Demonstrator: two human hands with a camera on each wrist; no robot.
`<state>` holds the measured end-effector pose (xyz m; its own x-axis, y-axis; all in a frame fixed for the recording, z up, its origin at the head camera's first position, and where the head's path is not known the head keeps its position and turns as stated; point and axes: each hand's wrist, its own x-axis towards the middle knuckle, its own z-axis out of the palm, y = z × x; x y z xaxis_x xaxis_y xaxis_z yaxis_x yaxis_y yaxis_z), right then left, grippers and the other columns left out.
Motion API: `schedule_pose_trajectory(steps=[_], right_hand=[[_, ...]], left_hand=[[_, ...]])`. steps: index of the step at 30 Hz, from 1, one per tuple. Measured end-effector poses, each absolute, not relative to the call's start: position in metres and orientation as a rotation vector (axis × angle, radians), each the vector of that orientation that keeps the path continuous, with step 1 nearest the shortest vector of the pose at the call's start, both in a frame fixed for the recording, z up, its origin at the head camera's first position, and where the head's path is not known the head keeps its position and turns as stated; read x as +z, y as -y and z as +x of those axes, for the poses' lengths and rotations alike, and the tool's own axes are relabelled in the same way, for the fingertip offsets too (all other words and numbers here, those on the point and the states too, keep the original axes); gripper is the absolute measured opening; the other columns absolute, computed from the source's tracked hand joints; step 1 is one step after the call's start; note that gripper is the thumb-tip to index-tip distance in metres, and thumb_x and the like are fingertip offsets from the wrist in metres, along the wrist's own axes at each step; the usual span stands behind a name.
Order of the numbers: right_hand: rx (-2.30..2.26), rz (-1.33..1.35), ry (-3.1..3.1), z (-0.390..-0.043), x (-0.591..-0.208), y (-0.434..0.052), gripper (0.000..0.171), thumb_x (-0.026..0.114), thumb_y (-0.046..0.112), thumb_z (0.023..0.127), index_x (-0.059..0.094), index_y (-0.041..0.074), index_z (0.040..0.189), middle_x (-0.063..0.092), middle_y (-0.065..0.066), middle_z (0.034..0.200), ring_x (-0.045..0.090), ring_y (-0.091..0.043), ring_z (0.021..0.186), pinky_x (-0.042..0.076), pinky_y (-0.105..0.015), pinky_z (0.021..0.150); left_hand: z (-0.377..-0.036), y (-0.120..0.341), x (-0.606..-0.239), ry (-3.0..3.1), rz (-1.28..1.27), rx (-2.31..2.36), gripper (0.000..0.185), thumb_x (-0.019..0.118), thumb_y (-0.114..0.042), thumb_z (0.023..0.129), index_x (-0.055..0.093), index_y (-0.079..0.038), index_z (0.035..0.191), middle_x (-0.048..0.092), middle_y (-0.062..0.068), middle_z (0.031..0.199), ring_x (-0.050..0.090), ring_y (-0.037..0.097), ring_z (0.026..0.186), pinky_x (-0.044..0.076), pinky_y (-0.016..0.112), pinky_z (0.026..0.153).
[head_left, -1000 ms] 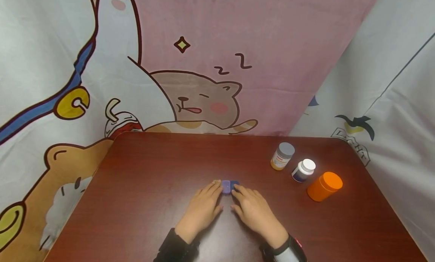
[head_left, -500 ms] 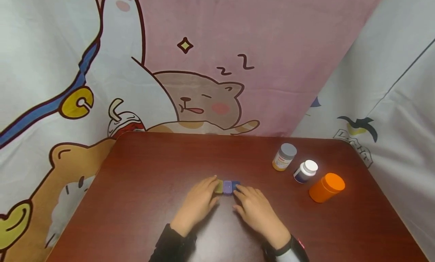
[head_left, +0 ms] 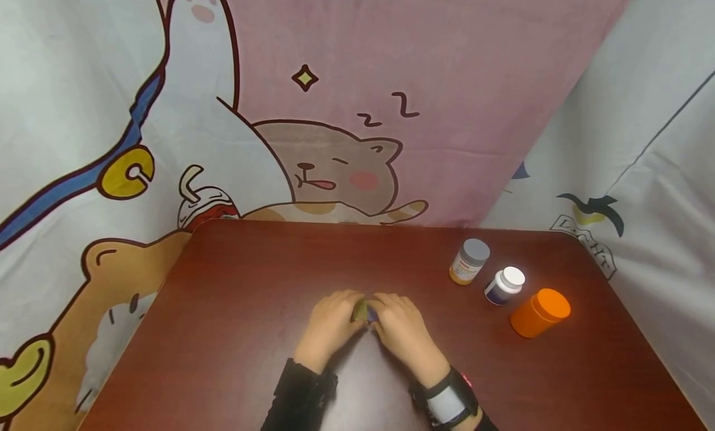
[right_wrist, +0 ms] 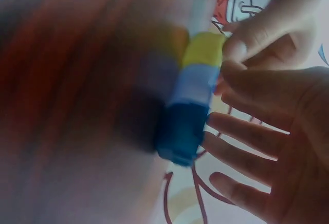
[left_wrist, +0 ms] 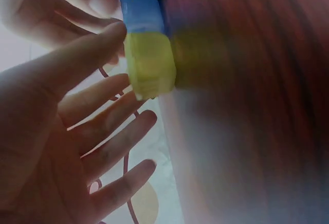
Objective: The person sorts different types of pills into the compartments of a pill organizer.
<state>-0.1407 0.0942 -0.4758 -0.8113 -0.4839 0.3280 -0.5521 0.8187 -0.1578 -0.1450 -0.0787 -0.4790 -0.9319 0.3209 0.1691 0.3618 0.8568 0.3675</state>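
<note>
A small pill box [head_left: 361, 310] with yellow, pale blue and dark blue sections in a row lies on the dark red table [head_left: 240, 294]. My left hand [head_left: 329, 328] and right hand [head_left: 403, 331] meet over it and hide most of it in the head view. In the left wrist view the left hand [left_wrist: 51, 131] has straight, spread fingers, with the thumb against the yellow end of the pill box [left_wrist: 149, 67]. The right wrist view shows the right hand [right_wrist: 277, 131] with fingers spread and its thumb touching the pale blue section of the pill box [right_wrist: 190, 106].
At the right of the table stand a grey-capped amber bottle [head_left: 469, 261], a white-capped dark bottle [head_left: 504, 285] and an orange container [head_left: 540, 313] lying tilted. Cartoon-printed cloth [head_left: 335, 108] hangs behind and beside the table.
Both hands have drawn together over the pill box. Its sections showed beyond the fingertips before and are now almost fully covered.
</note>
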Motion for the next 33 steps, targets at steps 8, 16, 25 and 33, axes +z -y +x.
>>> schedule_pose_trajectory(steps=[8,16,25,33], right_hand=[[0.42,0.772,2.707,-0.147,-0.48,-0.092,0.037,0.094,0.008,0.069,0.081,0.011,0.103,0.079,-0.002,0.104,0.073,-0.021,0.098,0.06,-0.04,0.084],[0.449,0.795,2.73,-0.154,-0.478,-0.095,0.032,0.093,0.006,0.069,0.082,0.012,0.099,0.079,-0.002,0.1,0.073,-0.022,0.097,0.061,-0.044,0.082],[0.415,0.876,2.749,-0.16,-0.476,-0.1,0.025,0.09,0.008,0.072,0.083,0.015,0.095,0.081,0.001,0.101,0.074,-0.021,0.091,0.061,-0.041,0.076],[0.466,0.917,2.844,-0.165,-0.472,-0.106,0.026,0.091,0.014,0.074,0.084,0.015,0.099,0.081,-0.002,0.107,0.075,-0.025,0.099,0.06,-0.044,0.086]], left_hand=[[-0.145,0.075,-0.481,2.887,-0.465,-0.667,0.038,0.091,-0.018,0.078,0.077,-0.009,0.112,0.076,0.005,0.111,0.072,0.025,0.1,0.062,0.043,0.081],[-0.146,0.073,-0.483,2.879,-0.407,-0.649,0.04,0.092,-0.024,0.075,0.078,-0.013,0.111,0.078,0.001,0.11,0.073,0.023,0.098,0.061,0.043,0.078],[-0.145,0.071,-0.485,2.878,-0.397,-0.628,0.04,0.092,-0.026,0.076,0.078,-0.014,0.112,0.078,0.001,0.11,0.073,0.022,0.096,0.061,0.042,0.078],[-0.142,0.069,-0.485,2.893,-0.407,-0.582,0.041,0.091,-0.028,0.077,0.078,-0.014,0.113,0.077,0.001,0.111,0.073,0.022,0.096,0.06,0.041,0.077]])
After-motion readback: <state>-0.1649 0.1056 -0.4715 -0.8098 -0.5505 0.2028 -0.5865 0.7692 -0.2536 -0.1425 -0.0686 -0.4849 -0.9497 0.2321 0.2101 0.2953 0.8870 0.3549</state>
